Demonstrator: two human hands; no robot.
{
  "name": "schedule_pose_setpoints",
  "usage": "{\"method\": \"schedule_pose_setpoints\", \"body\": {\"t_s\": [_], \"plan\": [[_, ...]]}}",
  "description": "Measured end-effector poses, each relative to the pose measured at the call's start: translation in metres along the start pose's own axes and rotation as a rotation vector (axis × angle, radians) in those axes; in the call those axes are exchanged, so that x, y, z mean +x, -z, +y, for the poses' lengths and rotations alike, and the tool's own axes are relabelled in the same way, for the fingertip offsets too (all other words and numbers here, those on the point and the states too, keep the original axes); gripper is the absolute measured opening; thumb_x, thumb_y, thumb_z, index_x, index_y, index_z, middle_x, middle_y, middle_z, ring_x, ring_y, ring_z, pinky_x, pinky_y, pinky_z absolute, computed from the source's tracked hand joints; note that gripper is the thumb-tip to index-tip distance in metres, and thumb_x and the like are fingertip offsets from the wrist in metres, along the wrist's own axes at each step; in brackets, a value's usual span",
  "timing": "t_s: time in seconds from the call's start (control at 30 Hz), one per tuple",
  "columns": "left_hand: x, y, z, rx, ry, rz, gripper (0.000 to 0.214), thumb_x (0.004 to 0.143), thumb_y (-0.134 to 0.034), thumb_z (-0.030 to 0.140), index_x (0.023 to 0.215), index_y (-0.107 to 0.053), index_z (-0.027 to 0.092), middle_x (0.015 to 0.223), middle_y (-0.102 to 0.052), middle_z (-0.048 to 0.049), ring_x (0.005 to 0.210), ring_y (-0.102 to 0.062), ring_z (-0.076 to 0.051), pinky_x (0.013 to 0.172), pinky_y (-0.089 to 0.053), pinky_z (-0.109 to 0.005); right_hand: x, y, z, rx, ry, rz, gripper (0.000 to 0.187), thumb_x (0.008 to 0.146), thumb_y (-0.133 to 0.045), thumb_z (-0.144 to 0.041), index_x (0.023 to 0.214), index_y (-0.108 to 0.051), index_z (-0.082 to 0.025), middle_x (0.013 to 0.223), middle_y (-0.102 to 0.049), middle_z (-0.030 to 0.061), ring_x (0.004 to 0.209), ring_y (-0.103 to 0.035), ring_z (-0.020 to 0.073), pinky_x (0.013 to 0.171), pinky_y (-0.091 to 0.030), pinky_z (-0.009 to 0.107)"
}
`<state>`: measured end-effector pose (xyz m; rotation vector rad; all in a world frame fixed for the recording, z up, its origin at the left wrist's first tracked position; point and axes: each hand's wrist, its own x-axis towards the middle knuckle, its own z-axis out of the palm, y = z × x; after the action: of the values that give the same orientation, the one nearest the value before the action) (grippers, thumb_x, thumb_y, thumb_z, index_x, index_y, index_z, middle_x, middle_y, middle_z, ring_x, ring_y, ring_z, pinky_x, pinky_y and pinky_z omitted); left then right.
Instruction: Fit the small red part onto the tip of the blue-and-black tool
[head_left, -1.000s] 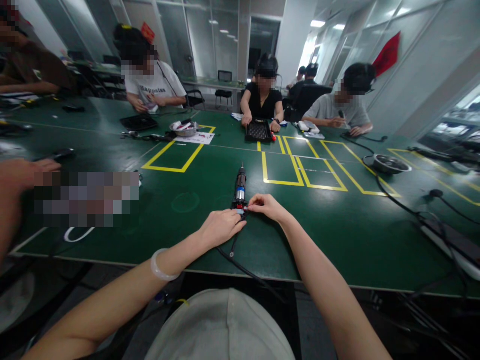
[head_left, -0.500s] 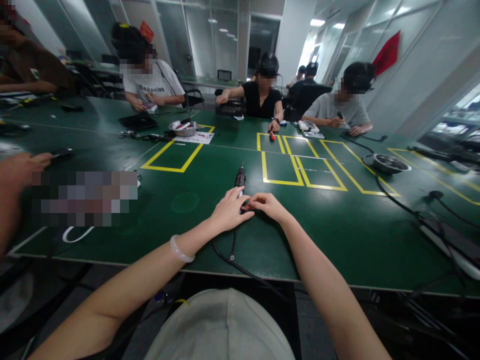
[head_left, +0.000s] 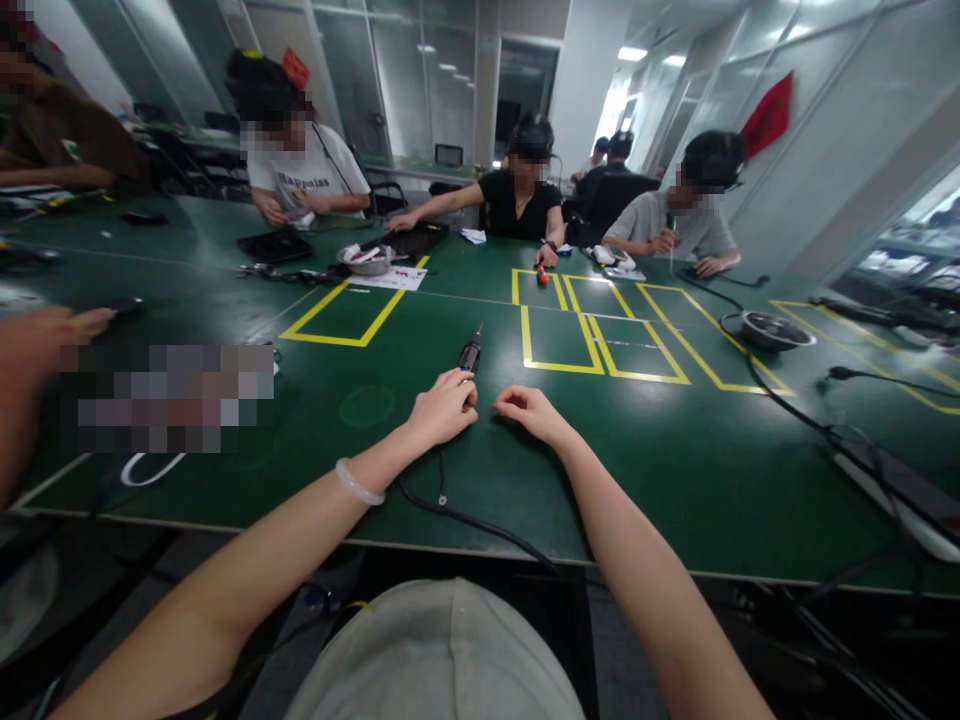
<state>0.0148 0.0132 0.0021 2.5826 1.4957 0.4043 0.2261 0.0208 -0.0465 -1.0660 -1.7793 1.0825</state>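
A black corded electric screwdriver [head_left: 471, 352] lies low over the green table [head_left: 315, 470], its thin bit pointing away from me and slightly right. My left hand [head_left: 444, 408] is closed around its rear body, which the fingers mostly hide. From under that hand its black cord [head_left: 480, 518] runs back over the near table edge. A little to the right, apart from the screwdriver, my right hand [head_left: 531, 412] rests at the tabletop with thumb and fingers pinched together. Whatever may be between those fingertips is too small to make out.
Yellow tape outlines [head_left: 562, 368] mark the table ahead. A metal bowl [head_left: 367, 262] stands on a paper sheet at the left, and another round metal dish [head_left: 778, 330] sits at the right with cables. Co-workers sit opposite; another person's hand [head_left: 56, 335] reaches in from the left.
My left hand has drawn the screwdriver slightly left, away from my right hand, which stays nearly in place. Across the table, a co-worker's black tray has gone from raised to lying flat.
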Motion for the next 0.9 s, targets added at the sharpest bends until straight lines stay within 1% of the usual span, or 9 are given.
{"method": "schedule_pose_setpoints", "body": {"t_s": [0.1,0.23,0.37,0.5,0.6,0.77,0.83,0.9], "plan": [[0.005,0.004,-0.022,-0.003,0.039,0.0,0.013,0.077,-0.053,0.025,0.089,-0.059,0.025,0.142,-0.047,0.0,0.134,-0.036,-0.025,0.088,-0.05,-0.045,-0.001,0.0,-0.001,-0.028,-0.005,-0.006,0.021,0.08,-0.063,-0.037,0.085,-0.065,-0.016,0.079,-0.066,0.0021,0.073,-0.059,0.0155,0.073,-0.047,0.028],[0.009,0.011,-0.056,-0.003,0.109,0.0,0.015,0.079,-0.051,0.029,0.091,-0.059,0.025,0.143,-0.047,-0.0014,0.13,-0.041,-0.026,0.092,-0.048,-0.046,-0.002,0.0,-0.002,-0.036,-0.011,-0.009,0.022,0.081,-0.062,-0.037,0.086,-0.065,-0.016,0.08,-0.067,0.0026,0.073,-0.06,0.0156,0.073,-0.047,0.028],[0.009,0.019,-0.09,0.028,0.197,-0.006,0.019,0.082,-0.047,0.033,0.095,-0.059,0.025,0.145,-0.043,-0.0026,0.124,-0.046,-0.027,0.091,-0.048,-0.047,-0.002,0.0,-0.003,-0.036,-0.02,-0.008,0.022,0.082,-0.062,-0.037,0.086,-0.065,-0.015,0.079,-0.066,0.0025,0.072,-0.059,0.0153,0.072,-0.047,0.028],[0.011,0.025,-0.127,0.08,0.253,-0.025,0.021,0.082,-0.046,0.034,0.097,-0.058,0.026,0.149,-0.037,-0.0033,0.129,-0.043,-0.028,0.094,-0.045,-0.05,-0.003,0.0,-0.005,-0.029,-0.024,-0.016,0.022,0.082,-0.061,-0.037,0.086,-0.065,-0.015,0.077,-0.065,0.0024,0.072,-0.059,0.0151,0.071,-0.046,0.028],[0.015,0.028,-0.158,0.103,0.291,-0.042,0.024,0.082,-0.045,0.033,0.1,-0.058,0.025,0.152,-0.032,-0.0048,0.133,-0.038,-0.03,0.098,-0.042,-0.053,-0.002,0.0,-0.006,-0.023,-0.027,-0.022,0.022,0.082,-0.061,-0.037,0.086,-0.065,-0.015,0.078,-0.065,0.0025,0.072,-0.059,0.0149,0.071,-0.046,0.028],[0.021,0.031,-0.21,0.122,0.314,-0.015,0.028,0.08,-0.046,0.034,0.104,-0.058,0.024,0.153,-0.03,-0.0064,0.132,-0.041,-0.029,0.103,-0.039,-0.049,-0.002,-0.001,-0.004,-0.033,-0.028,-0.024,0.023,0.081,-0.062,-0.038,0.085,-0.065,-0.015,0.078,-0.066,0.0022,0.072,-0.058,0.0145,0.071,-0.045,0.027],[0.022,0.033,-0.225,0.135,0.313,-0.019,0.03,0.08,-0.046,0.033,0.105,-0.058,0.023,0.152,-0.031,-0.0071,0.132,-0.041,-0.029,0.104,-0.038,-0.047,-0.002,-0.001,-0.003,-0.035,-0.032,-0.027,0.023,0.081,-0.061,-0.038,0.086,-0.065,-0.015,0.077,-0.065,0.0019,0.071,-0.057,0.0143,0.07,-0.045,0.027],[0.021,0.034,-0.232,0.152,0.307,-0.024,0.031,0.08,-0.045,0.033,0.107,-0.058,0.022,0.152,-0.031,-0.0084,0.132,-0.041,-0.028,0.106,-0.037,-0.046,-0.002,-0.001,-0.003,-0.033,-0.033,-0.029,0.023,0.081,-0.061,-0.037,0.086,-0.065,-0.015,0.077,-0.065,0.002,0.07,-0.057,0.0143,0.07,-0.045,0.027]]}}
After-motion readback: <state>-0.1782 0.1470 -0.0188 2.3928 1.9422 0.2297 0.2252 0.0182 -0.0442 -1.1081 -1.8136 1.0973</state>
